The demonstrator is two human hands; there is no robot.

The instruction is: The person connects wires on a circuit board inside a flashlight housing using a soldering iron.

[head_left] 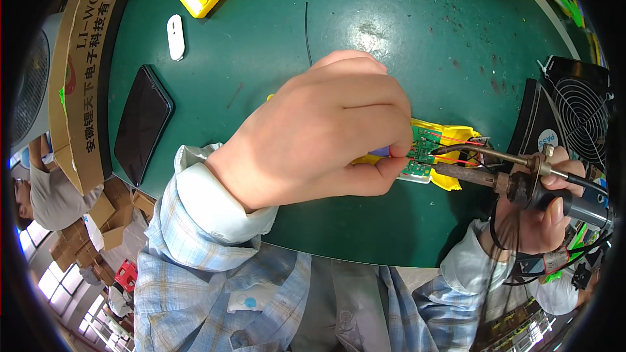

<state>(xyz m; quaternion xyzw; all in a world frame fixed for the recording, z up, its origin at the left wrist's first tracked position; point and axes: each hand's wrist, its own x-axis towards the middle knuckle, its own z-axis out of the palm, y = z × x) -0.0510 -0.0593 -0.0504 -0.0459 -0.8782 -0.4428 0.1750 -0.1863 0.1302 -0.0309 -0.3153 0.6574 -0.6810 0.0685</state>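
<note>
A green circuit board (424, 148) sits face up in an open yellow case (468, 133) at right on the surface (365, 234), its left part hidden from view. Red wires (458, 139) extend rightward from the board. A dark-shafted iron (466, 175) with a grey handle points left, its tip at the board's right edge, contact unclear; a thin tube (469, 147) runs along its far side.

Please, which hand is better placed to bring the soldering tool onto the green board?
Probably the right: the right hand grips the soldering tool, its working end at the green board. The left hand has fingers at the board's left end; whether they pinch something is hidden.
</note>
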